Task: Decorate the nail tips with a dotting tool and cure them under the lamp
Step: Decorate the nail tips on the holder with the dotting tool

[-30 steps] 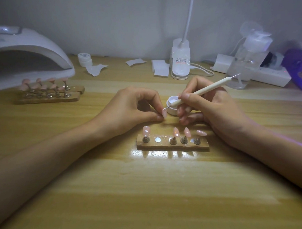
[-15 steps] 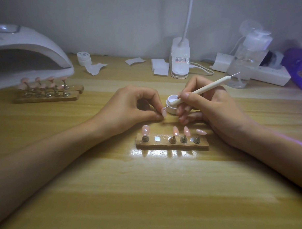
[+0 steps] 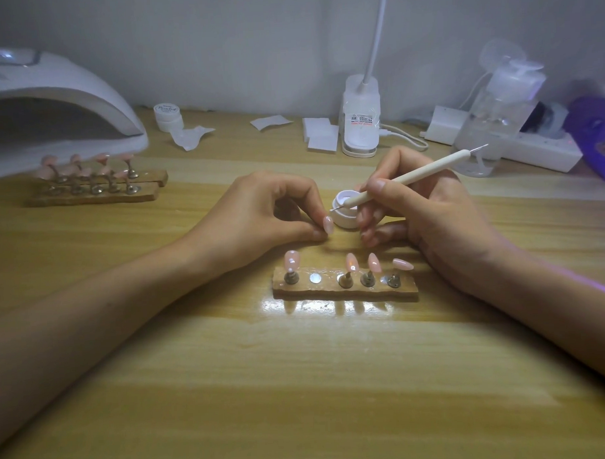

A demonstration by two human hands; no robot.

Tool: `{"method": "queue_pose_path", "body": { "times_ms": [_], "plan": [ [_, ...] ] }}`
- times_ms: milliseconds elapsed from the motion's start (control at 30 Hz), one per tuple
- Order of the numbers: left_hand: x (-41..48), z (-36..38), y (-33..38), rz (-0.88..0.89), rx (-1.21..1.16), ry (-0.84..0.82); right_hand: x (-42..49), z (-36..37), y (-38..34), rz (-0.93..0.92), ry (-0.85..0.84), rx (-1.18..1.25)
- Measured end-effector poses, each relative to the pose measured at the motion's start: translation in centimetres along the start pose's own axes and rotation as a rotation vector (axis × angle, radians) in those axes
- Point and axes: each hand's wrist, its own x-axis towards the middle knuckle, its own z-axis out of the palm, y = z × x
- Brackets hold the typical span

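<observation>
A white dotting tool (image 3: 405,181) slants down just above one pink nail tip (image 3: 328,224), four more tips (image 3: 352,262) stand on a wooden holder (image 3: 344,291), the white lamp (image 3: 66,96) far left

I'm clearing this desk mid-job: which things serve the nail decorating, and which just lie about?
In use: dotting tool in right hand; nail tip pinched by left hand; open pot; wooden stand of tips; curing lamp.
Lying about: paper scraps; closed jar; pump bottle; power strip.

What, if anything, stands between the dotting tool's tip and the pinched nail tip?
Nothing visible. The dotting tool ends close by the nail tip in the left hand; the white jar sits behind.
</observation>
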Motion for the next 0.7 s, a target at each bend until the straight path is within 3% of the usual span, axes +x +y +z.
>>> {"method": "queue_pose_path", "body": {
  "times_ms": [700],
  "plan": [
    [0.09, 0.07, -0.19, 0.012, -0.003, 0.005, -0.12, 0.16, -0.18, 0.036, -0.005, -0.057]
  ]
}}
